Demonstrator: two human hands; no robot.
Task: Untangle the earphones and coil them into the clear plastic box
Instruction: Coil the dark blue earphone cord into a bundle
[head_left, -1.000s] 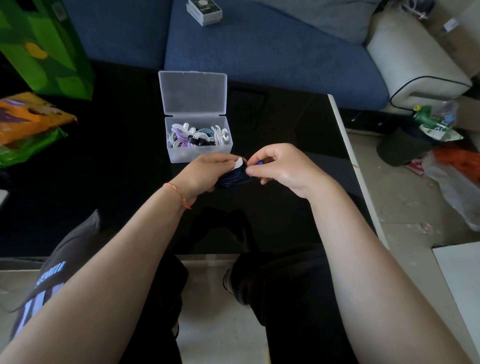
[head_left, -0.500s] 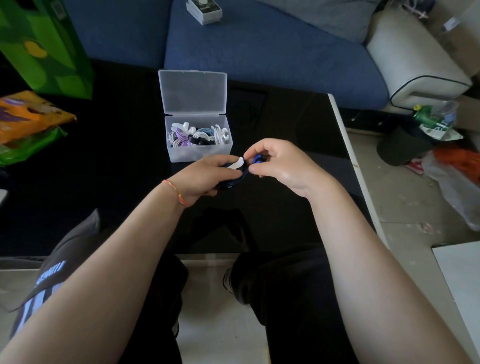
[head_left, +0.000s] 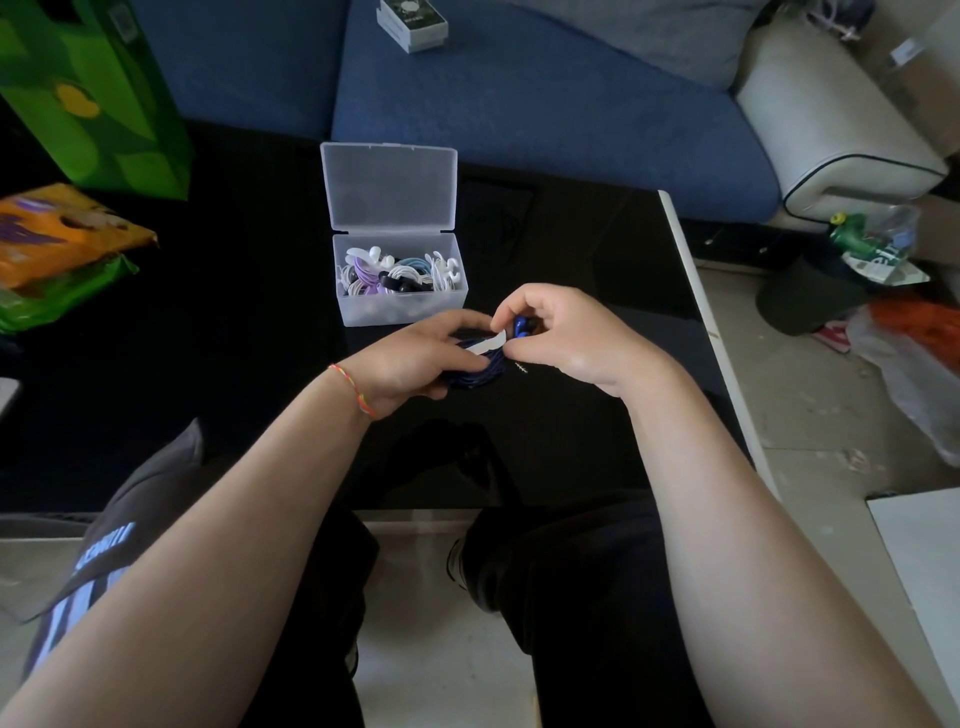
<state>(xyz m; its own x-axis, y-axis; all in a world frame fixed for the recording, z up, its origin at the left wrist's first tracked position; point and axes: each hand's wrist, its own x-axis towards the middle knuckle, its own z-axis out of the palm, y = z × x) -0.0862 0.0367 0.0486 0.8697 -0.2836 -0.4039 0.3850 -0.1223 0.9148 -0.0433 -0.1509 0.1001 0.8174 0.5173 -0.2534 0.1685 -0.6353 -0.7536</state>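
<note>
A dark blue earphone coil (head_left: 480, 371) hangs just above the black table (head_left: 234, 374), in front of the clear plastic box (head_left: 400, 306). My left hand (head_left: 410, 364) grips the coil from the left, thumb on a white strip (head_left: 487, 345) laid across it. My right hand (head_left: 561, 335) pinches the blue earbud end at the coil's upper right. The box stands open, its lid (head_left: 389, 189) upright, with several white, purple, blue and black earphone coils inside.
A blue sofa (head_left: 519, 104) runs behind the table with a small white box (head_left: 413, 23) on it. Green and orange bags (head_left: 78, 156) sit at the left. The table's right edge (head_left: 696, 312) borders floor clutter and a dark bin (head_left: 805, 296).
The coil has turned flatter between my hands. My right hand has lifted slightly and shifted its pinch to the blue earbud end; the white strip now lies across the coil.
</note>
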